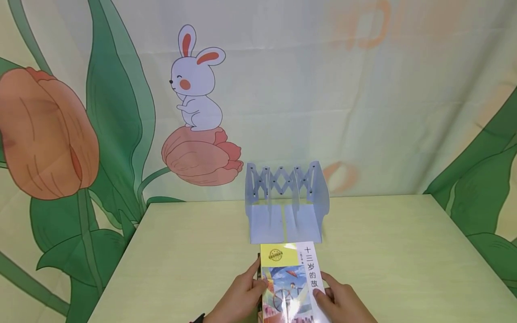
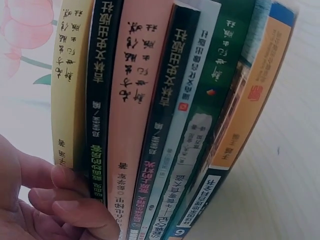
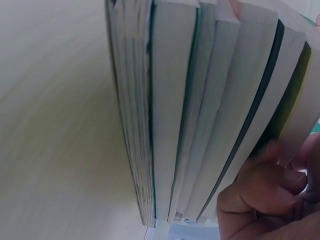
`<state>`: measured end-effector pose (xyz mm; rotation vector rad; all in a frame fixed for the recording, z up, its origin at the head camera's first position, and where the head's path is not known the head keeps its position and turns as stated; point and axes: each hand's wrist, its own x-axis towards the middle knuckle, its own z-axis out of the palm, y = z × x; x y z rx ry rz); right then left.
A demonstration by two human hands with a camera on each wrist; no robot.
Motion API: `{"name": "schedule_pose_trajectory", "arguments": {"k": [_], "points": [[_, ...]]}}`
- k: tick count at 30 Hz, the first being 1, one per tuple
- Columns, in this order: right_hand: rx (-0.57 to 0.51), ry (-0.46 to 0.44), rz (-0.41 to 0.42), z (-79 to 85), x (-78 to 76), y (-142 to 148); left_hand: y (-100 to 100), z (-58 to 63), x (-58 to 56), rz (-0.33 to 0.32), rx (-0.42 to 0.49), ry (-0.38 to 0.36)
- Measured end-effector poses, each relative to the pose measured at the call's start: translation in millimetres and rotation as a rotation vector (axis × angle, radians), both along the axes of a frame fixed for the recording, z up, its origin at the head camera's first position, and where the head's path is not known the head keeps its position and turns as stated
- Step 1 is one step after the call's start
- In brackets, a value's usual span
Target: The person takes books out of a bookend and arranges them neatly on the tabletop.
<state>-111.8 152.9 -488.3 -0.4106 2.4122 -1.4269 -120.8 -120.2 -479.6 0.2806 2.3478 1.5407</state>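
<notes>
A pile of several books lies flat, most plainly seen from its spines [image 2: 132, 100] in the left wrist view and its page edges [image 3: 170, 110] in the right wrist view. On top is a yellow and white paperback [image 1: 288, 287] with an illustrated cover. My left hand [image 1: 240, 291] holds it at the spine side, thumb on its edge and fingers curled against the upper spines. My right hand [image 1: 341, 300] pinches its opposite edge, thumb on the cover and fingers below. Beneath this book, a dark gap shows near the right fingers.
Just beyond the books stands a pale blue expandable book rack [image 1: 286, 202] with upright dividers. It sits on a light green-yellow table [image 1: 383, 242]. Behind the table hangs a cloth [image 1: 291, 89] printed with a rabbit and tulips.
</notes>
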Motion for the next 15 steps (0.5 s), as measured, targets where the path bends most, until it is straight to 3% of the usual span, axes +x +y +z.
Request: {"name": "schedule_pose_trajectory", "arguments": {"k": [7, 15], "points": [[0.037, 0.028, 0.011, 2.5, 1.1, -1.1, -0.3, -1.1, -0.6, -0.002, -0.008, -0.016], [0.018, -0.113, -0.004, 2.1, 2.5, -2.8, -0.1, -0.1, -2.1, -0.016, -0.009, -0.039]]}}
